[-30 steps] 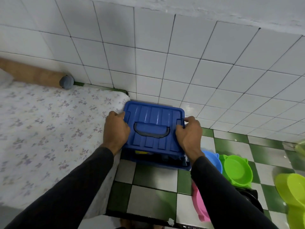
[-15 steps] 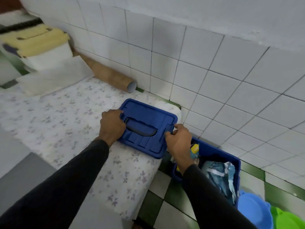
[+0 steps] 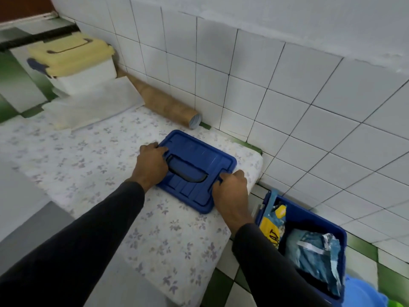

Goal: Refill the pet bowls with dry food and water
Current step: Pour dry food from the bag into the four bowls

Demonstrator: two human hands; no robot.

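A blue box lid (image 3: 199, 160) with a dark handle lies flat on the floral mattress (image 3: 110, 173). My left hand (image 3: 150, 166) grips its left edge and my right hand (image 3: 231, 189) grips its near right corner. To the right, on the floor, stands the open blue storage box (image 3: 327, 227). Inside it are a yellow food bag (image 3: 273, 224) and a blue foil bag (image 3: 316, 255). A blue pet bowl (image 3: 363, 293) and a sliver of a green bowl (image 3: 396, 303) peek in at the bottom right corner.
A cardboard tube (image 3: 163, 104) lies along the white tiled wall (image 3: 287, 85). A white bin with a yellow lid (image 3: 73, 56) and folded white cloth (image 3: 93, 103) sit at the mattress's far end. Green and white floor tiles (image 3: 221, 286) show beside the mattress.
Both hands lifted the blue lid off the box, carried it left and set it on the mattress. The box's contents became visible.
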